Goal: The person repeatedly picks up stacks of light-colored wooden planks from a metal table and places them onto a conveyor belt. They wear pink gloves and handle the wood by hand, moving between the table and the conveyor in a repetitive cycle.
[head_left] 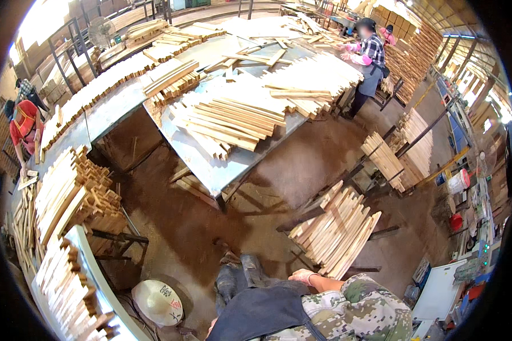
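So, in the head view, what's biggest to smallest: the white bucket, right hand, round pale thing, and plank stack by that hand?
1. Plank stack
2. Round pale thing
3. White bucket and right hand: too alike to rank

dark metal rack [387, 232] | wooden strips [338, 233], roughly parallel | layers beneath unclear

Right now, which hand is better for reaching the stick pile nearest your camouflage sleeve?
Probably the right hand: it looks close to that stick pile, while the left hand can't be clearly seen.
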{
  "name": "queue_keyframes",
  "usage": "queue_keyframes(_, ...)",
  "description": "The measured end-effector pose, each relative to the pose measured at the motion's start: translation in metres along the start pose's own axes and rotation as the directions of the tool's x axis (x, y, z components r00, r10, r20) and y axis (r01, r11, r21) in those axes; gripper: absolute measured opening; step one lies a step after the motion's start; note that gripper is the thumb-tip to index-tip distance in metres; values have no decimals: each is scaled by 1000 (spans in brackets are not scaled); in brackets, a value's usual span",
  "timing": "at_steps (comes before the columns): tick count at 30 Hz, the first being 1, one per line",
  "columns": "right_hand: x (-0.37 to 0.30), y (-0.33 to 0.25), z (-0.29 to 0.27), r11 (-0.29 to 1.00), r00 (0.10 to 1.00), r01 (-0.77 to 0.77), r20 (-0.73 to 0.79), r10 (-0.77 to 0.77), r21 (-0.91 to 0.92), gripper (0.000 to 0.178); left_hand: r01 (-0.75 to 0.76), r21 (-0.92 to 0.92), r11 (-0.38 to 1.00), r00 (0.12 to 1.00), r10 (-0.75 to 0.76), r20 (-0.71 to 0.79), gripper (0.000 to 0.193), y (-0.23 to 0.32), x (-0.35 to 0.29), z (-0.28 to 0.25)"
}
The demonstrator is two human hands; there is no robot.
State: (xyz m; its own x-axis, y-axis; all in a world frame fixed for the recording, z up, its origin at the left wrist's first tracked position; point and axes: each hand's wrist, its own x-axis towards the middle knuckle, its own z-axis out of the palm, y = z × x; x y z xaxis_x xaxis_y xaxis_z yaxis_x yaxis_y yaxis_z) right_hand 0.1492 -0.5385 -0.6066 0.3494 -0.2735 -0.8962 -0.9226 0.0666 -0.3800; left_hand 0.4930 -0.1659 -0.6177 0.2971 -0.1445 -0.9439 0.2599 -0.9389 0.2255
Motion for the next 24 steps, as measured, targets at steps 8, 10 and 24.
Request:
queue_keyframes(8, 26, -199, -171, 819, 967, 213, -9, -256, -533, 57, -245, 11, 970, 966, 245, -85, 32, 208, 127, -113)
queue_keyframes(10, 47, -236, -206, 937, 948, 190, -193, -252, -292, 65, -536, 652, 536, 732, 680, 44, 25, 274, 157, -137)
queue_keyframes(24, 109, -394, -509, 803, 725, 527, -641, -253, 279, 75, -144, -605, 783, 882, 379, 281, 61, 738, 61, 21)
